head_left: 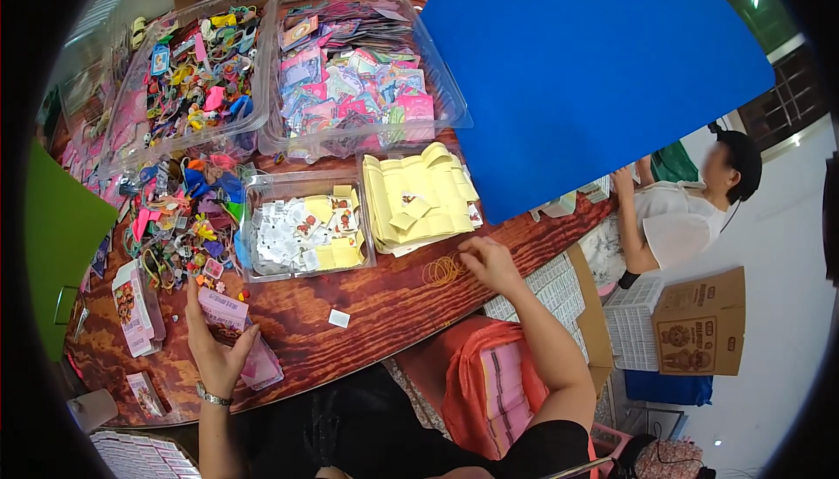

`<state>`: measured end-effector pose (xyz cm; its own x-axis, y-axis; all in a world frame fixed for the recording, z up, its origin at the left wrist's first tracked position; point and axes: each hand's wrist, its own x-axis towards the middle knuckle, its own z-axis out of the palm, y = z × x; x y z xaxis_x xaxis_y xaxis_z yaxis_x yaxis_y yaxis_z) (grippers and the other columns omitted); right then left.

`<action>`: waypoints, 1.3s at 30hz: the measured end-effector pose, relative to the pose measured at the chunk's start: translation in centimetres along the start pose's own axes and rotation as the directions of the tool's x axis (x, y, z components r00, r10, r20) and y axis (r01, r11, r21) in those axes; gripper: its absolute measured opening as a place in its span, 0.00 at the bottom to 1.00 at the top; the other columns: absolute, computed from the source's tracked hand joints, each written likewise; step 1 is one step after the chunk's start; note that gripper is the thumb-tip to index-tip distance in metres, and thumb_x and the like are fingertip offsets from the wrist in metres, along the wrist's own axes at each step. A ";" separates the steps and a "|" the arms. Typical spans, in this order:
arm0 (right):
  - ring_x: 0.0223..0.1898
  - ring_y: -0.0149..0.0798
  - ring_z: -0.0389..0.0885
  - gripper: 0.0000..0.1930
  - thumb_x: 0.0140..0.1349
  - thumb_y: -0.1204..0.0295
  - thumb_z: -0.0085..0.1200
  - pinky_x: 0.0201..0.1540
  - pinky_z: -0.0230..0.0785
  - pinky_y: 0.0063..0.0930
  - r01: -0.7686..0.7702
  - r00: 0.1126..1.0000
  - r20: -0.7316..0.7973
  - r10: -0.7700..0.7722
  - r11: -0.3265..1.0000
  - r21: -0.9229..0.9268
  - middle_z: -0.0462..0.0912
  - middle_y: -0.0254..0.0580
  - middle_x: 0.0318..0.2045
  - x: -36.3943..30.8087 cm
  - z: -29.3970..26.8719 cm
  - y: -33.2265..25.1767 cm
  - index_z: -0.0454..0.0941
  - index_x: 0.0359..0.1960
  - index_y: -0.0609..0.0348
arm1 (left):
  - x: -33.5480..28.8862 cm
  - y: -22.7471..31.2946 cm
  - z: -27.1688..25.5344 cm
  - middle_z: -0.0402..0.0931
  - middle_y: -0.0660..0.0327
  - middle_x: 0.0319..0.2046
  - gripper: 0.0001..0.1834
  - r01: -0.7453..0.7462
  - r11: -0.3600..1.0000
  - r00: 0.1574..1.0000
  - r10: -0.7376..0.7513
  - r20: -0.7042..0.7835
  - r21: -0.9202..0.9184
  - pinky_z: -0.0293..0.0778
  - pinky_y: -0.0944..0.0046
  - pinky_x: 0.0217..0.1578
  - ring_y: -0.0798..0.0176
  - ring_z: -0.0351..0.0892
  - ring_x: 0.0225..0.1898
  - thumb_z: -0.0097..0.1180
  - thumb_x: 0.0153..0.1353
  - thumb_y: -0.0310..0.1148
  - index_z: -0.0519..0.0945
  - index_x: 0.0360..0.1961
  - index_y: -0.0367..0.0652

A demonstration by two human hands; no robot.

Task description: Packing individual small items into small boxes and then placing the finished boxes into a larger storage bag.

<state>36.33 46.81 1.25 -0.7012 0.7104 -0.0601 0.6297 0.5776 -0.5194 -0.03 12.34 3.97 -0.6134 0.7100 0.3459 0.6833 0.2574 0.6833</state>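
At the near edge of the wooden table point(384, 304), the left hand point(214, 348) clasped a pink packet point(229, 315), fingers wrapped round it, its long axis running away toward the tubs. The right hand point(489, 262), fingertips pinched together, touched the loose rubber bands point(443, 269) lying just to its left, well right of the packet and nearer this hand. Between the hands lay a small white square point(339, 318); beyond it stood a clear tub of stickers point(306, 225), with yellow sheets point(418, 197) right of that.

Left hand point(216, 343) grips pink packet point(229, 313); right hand point(489, 265) touching rubber bands point(443, 269) on wooden table point(384, 304)
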 end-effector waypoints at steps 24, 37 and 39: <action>0.33 0.49 0.83 0.09 0.62 0.71 0.61 0.37 0.75 0.37 -0.138 0.990 0.025 0.138 0.990 -0.030 0.83 0.49 0.31 -0.7 -0.5 0.7 0.76 0.39 0.62 | 0.6 0.6 0.8 0.58 0.44 0.72 0.59 0.022 1.000 0.998 -0.023 0.061 0.018 0.55 0.47 0.69 0.42 0.62 0.70 0.76 0.43 0.34 0.53 0.74 0.37; 0.38 0.52 0.85 0.10 0.63 0.71 0.59 0.40 0.76 0.42 -0.236 0.971 -0.048 0.236 0.972 0.002 0.85 0.50 0.35 -1.8 -2.5 3.8 0.78 0.43 0.60 | 0.9 1.4 1.0 0.58 0.43 0.71 0.59 0.000 1.000 0.996 0.001 0.086 -0.021 0.57 0.48 0.69 0.41 0.60 0.70 0.76 0.42 0.32 0.53 0.74 0.36; 0.38 0.47 0.85 0.10 0.62 0.70 0.61 0.41 0.77 0.39 -0.159 0.967 -0.231 0.107 0.963 -0.219 0.85 0.48 0.33 -1.7 -2.3 3.7 0.80 0.44 0.58 | 0.9 1.2 1.0 0.58 0.43 0.71 0.59 0.004 1.000 0.997 -0.003 0.083 -0.014 0.57 0.48 0.69 0.41 0.60 0.70 0.76 0.42 0.32 0.53 0.74 0.36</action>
<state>40.62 48.67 1.40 -0.5335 0.8417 0.0830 0.7909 0.5313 -0.3037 0.68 13.96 4.48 -0.5806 0.7612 0.2890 0.6750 0.2516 0.6936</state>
